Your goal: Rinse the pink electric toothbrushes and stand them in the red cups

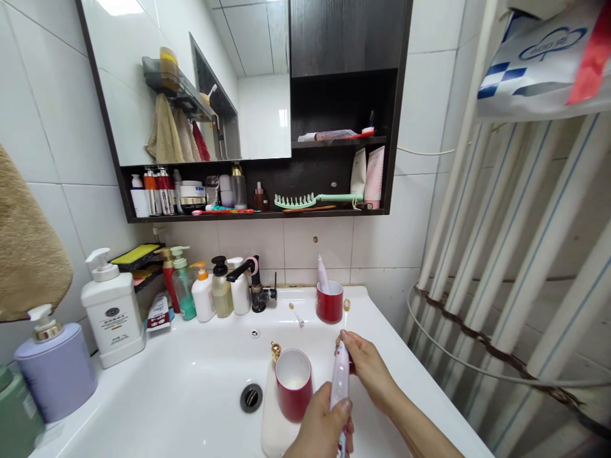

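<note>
My left hand (321, 429) is closed around the lower part of a white and pink electric toothbrush (340, 375), held upright over the sink's right side. My right hand (367, 366) is pinched on the toothbrush's upper end, at about the head; what the fingertips grip there is partly hidden. Just left of the hands a red cup (293, 385) with a white inside stands upright on a white pad at the basin's front. A second red cup (329, 303) stands on the sink's back rim with another toothbrush (323, 273) in it.
White sink (191, 375) with drain (251, 397) and black tap (255, 283). Pump bottles (210, 292) line the back left rim; a large white bottle (112, 312) and purple bottle (55, 369) stand left. Dark shelf (258, 215) with toiletries and green comb above. Striped curtain (525, 267) at right.
</note>
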`<state>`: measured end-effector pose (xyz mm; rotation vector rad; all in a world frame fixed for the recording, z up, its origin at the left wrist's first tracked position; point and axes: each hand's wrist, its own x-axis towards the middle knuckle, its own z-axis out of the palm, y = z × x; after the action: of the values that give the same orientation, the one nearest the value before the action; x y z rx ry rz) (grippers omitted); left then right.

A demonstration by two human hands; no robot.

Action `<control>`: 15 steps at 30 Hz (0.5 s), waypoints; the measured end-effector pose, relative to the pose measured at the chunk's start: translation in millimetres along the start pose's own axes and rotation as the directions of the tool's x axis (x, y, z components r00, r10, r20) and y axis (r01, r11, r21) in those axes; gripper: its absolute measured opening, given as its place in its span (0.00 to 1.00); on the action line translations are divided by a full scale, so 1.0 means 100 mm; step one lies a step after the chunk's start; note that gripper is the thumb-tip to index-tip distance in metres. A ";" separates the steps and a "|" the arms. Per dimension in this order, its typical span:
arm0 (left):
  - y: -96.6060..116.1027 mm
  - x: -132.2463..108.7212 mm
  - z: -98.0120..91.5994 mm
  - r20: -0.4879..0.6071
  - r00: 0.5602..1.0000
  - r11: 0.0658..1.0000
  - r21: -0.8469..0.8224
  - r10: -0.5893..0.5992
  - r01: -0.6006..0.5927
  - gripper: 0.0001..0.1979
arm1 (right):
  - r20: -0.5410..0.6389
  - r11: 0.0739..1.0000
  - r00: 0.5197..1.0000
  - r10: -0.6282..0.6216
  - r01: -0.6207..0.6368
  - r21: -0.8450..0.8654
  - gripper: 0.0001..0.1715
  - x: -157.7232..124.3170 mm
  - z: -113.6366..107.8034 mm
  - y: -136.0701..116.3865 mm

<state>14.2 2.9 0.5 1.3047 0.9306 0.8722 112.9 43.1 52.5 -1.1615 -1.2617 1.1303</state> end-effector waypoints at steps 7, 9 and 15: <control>0.01 -0.02 0.01 -0.161 0.987 0.986 0.169 0.011 0.017 0.09 | -0.046 1.000 0.999 0.004 -0.003 0.018 0.17 -0.06 0.03 -0.01; 0.07 -0.04 -0.03 -0.149 0.986 0.984 0.170 0.080 -0.054 0.09 | 0.019 0.999 1.000 0.002 -0.003 0.045 0.16 -0.11 0.06 -0.05; 0.42 -0.10 -0.27 -0.261 0.891 0.904 0.319 0.372 -0.284 0.12 | 0.064 0.973 0.971 -0.229 0.229 0.016 0.19 -0.11 0.27 -0.34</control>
<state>-14.9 7.5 41.7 1.6243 1.1267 1.2841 84.8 29.0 85.1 -0.9510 -1.4010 1.0071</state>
